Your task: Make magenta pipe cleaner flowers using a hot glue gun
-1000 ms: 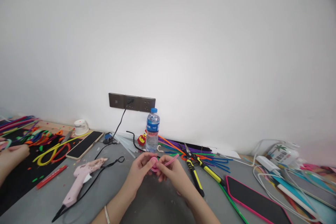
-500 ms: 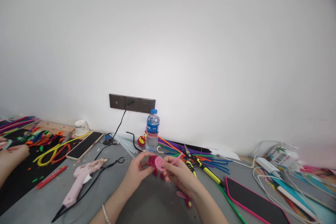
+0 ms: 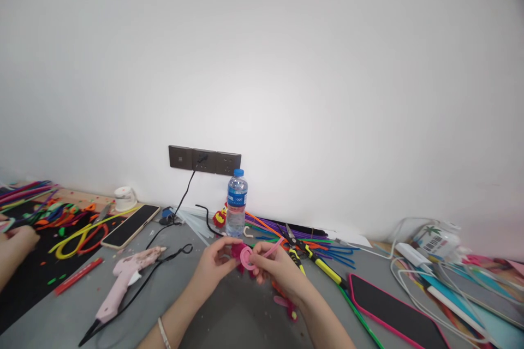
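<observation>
Between thumb and fingers, my left hand [image 3: 218, 262] grips a dark magenta fuzzy piece [image 3: 236, 251], which looks made of pipe cleaner. A coiled light pink pipe cleaner [image 3: 246, 258] is pinched in my right hand [image 3: 273, 266], its loose tail sticking out to the upper right. The coil sits against or just in front of the magenta piece; whether they are joined I cannot tell. On the grey table below my right hand lies a small magenta and pink piece [image 3: 291, 310] with a yellow tip, partly covered by the wrist.
A water bottle [image 3: 236, 204] stands near the wall. Left are a pink glue gun [image 3: 123, 281], a phone [image 3: 130, 226], a red marker [image 3: 78, 276] and another person's hand [image 3: 18, 245]. Right are yellow-black pliers [image 3: 323, 268], a pink-cased phone [image 3: 395, 313], and white cables [image 3: 403, 292].
The whole view has shifted slightly. Both hands keep their grip, and the pink coil has turned a little in front of the magenta piece.
</observation>
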Demonstrator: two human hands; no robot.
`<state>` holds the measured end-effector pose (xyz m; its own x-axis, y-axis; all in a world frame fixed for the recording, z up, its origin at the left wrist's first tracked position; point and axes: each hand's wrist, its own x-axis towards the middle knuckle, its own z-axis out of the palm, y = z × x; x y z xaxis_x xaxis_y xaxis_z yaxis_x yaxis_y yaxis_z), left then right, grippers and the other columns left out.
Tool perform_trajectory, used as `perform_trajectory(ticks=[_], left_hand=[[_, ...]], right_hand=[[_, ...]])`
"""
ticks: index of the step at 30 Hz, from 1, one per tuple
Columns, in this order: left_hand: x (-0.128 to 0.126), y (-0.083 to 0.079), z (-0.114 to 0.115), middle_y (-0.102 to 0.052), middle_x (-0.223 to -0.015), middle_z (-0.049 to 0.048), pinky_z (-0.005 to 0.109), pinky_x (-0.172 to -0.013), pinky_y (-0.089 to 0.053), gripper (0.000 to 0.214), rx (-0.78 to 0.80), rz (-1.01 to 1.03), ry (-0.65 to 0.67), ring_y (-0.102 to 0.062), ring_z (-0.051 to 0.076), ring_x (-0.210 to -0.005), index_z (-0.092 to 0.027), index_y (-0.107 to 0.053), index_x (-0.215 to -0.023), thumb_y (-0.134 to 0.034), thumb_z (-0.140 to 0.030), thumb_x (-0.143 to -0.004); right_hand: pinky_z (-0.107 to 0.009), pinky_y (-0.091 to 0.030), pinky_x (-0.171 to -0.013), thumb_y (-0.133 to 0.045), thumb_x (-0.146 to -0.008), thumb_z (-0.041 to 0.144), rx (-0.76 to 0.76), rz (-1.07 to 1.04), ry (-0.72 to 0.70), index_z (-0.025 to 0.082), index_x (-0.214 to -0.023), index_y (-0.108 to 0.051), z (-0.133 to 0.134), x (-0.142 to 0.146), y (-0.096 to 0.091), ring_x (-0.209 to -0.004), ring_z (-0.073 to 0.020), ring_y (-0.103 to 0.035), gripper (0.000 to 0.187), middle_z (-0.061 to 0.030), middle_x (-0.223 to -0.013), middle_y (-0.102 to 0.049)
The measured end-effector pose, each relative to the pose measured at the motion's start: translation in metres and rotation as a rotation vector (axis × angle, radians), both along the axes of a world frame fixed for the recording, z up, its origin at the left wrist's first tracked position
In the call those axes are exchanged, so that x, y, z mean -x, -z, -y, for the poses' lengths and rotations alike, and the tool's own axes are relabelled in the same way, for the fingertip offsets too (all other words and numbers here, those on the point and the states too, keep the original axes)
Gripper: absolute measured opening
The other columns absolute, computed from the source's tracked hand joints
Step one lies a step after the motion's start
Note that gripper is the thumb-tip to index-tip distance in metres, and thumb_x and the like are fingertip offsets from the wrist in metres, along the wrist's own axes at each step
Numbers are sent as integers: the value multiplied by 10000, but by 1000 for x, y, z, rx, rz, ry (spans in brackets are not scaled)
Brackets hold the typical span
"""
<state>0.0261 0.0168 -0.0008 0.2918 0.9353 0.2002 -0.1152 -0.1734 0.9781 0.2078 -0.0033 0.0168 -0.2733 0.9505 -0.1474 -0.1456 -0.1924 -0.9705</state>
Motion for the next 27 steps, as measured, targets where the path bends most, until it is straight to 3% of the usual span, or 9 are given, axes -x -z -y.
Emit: perform_trajectory(ticks=[5, 10, 15, 24, 27], left_hand=[[0, 5, -2, -713, -952, 90, 311, -755, -514, 298, -24, -18, 39, -635, 230, -880, -166, -682, -982, -725, -275, -708], [2, -2, 1, -709, -976, 92, 312, -770, -504, 327, -29, -54, 34, -627, 235, -895, -161, -683, -1010, -706, -291, -710], [3, -9, 4, -704, -939, 77, 289, -686, -494, 369, -6, -99, 30, -614, 192, -755, -167, -686, -1041, -567, -433, -815], [-6, 4, 0, -662, -883, 59, 277, -719, -489, 314, 50, -40, 73, -605, 192, -824, -158, -636, -920, -688, -414, -745], [-4, 9, -2, -664, -849, 48, 244, -631, -471, 348, 113, -8, 45, -597, 167, -748, -163, -633, -934, -685, -449, -741]], right_hand=[[-170, -361, -425, -761, -650, 454, -19, 53, -1, 155, -651, -549, -1, 0, -3, -387, -66, -517, 367, 33, -507, -609], [-166, -347, -409, -757, -639, 433, -17, 74, 9, 160, -644, -539, -1, 0, -5, -376, -66, -518, 349, 37, -496, -608], [-167, -354, -411, -744, -639, 460, -33, 123, 37, 164, -651, -525, 1, 2, -6, -386, -71, -527, 369, 38, -501, -609], [-201, -395, -443, -711, -660, 535, -117, 181, 26, 162, -680, -530, 2, 13, -1, -421, -99, -546, 415, 28, -536, -600], [-212, -413, -500, -720, -677, 496, -171, 143, -2, 160, -715, -563, 3, 14, -2, -472, -101, -547, 372, 31, -561, -596]])
